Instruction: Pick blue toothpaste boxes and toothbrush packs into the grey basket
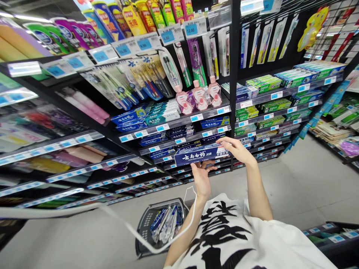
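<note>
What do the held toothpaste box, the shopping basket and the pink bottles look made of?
Toothpaste box: probably printed cardboard, with flat faces and crisp edges. Shopping basket: likely dark grey plastic, its wall pierced with small holes. Pink bottles: shiny, see-through; plastic or glass, unclear.

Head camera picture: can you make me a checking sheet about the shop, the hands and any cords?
Surface: stocked black shelf; grey floor.
Things in hand: Yunnan Baiyao toothpaste box.
Clutter: grey basket on the floor, holding long packages.
Hands: left hand holds the box from below; right hand touches its upper right end.
Cables: white cord loops across the lower left view.
Surroundings: hanging toothbrush packs, three pink bottles, Darlie boxes.
</note>
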`<state>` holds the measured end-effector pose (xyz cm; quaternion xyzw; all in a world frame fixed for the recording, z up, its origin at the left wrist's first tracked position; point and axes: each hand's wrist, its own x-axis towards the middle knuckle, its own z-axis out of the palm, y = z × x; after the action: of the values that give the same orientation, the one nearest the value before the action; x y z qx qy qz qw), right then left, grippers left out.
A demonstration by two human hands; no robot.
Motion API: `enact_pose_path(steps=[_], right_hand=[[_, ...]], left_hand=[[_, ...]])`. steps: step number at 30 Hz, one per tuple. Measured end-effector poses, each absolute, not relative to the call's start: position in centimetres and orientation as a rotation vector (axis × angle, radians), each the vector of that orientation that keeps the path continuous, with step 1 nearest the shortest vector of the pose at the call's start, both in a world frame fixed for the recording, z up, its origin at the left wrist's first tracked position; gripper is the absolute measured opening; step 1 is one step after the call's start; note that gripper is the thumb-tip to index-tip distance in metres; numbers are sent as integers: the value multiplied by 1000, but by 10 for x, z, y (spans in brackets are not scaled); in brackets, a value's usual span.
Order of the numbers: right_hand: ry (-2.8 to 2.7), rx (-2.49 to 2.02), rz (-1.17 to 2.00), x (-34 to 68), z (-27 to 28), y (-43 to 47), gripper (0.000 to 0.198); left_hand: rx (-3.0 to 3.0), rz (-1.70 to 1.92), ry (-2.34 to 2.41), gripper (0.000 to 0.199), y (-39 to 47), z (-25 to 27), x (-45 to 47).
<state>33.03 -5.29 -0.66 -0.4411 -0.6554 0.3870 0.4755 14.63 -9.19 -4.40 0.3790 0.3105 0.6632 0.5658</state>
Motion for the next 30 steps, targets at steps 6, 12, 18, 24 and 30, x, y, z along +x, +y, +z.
enact_pose_path(steps=[6,12,18,24,30], right_hand=[[-1605,-1081,946,331,-7,-53,46],[-1612,-1084,940,331,-7,-53,47],[-1614,-1089,945,331,-7,-53,46],[-1600,-1075,962,330,-6,-53,46],[-1598,-1087,964,331,-8,-52,46]], left_hand=[[895,1558,717,55,-92,-44,146],[881,1562,706,52,-91,-45,146],[882,1564,709,52,-91,-45,146],[889,1558,707,53,-90,-44,145],[883,1555,705,51,-90,-44,146]])
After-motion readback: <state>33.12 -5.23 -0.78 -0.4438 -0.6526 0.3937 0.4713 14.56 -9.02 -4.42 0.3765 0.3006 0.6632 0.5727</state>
